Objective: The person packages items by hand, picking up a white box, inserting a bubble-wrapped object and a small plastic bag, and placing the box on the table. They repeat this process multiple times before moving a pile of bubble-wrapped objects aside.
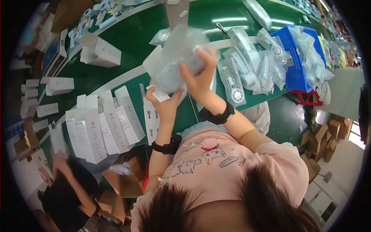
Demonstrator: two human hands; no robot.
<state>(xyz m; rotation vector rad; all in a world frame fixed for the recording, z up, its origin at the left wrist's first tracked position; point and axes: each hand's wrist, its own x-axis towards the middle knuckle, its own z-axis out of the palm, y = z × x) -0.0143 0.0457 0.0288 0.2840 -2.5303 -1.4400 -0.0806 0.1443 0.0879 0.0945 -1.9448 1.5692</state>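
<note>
Across the green worktable [141, 20], a blue bin [292, 66] sits off to the right and a row of white cartons [94, 131] to the left; between them is the cloudy bubble-wrap pouch [168, 79], its long axis running away from the body and slightly rightward. A held white carton [151, 63] shows along its left side. The right hand [201, 75], nearer the pouch's middle, curves round its right side, blur hiding whether it grips; the left hand [166, 106] has fingers and thumb closed about the carton's near end.
</note>
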